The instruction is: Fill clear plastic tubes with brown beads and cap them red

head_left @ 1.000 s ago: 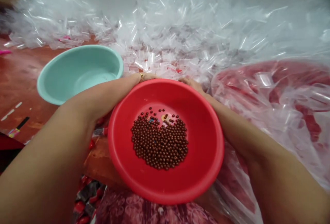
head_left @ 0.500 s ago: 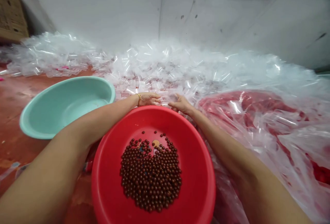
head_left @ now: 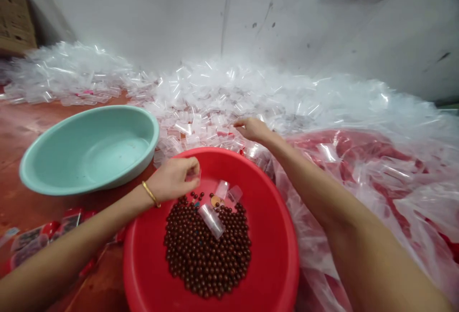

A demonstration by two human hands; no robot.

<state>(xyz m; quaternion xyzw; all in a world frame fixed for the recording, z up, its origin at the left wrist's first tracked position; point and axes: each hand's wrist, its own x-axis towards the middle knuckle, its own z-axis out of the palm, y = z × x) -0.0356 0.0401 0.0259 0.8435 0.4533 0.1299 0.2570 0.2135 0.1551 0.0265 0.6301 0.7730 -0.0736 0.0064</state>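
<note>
three clear pieces (head_left: pixel 211 221) in basin (head_left: pixel 272 250) | left hand (head_left: pixel 175 178) above | right hand (head_left: pixel 254 129) beyond | grips unclear

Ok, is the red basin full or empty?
Neither: the red basin is partly filled. Brown beads and a few clear plastic pieces lie low inside it, leaving much red wall showing.

Probably a workshop: heaped clear plastic pieces (head_left: pixel 229 89)

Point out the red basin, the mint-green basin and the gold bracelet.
Red basin (head_left: pixel 269 245), head view: right inner wall.
Mint-green basin (head_left: pixel 89 153), head view: inside surface.
Gold bracelet (head_left: pixel 151 194), head view: middle of its band.
</note>
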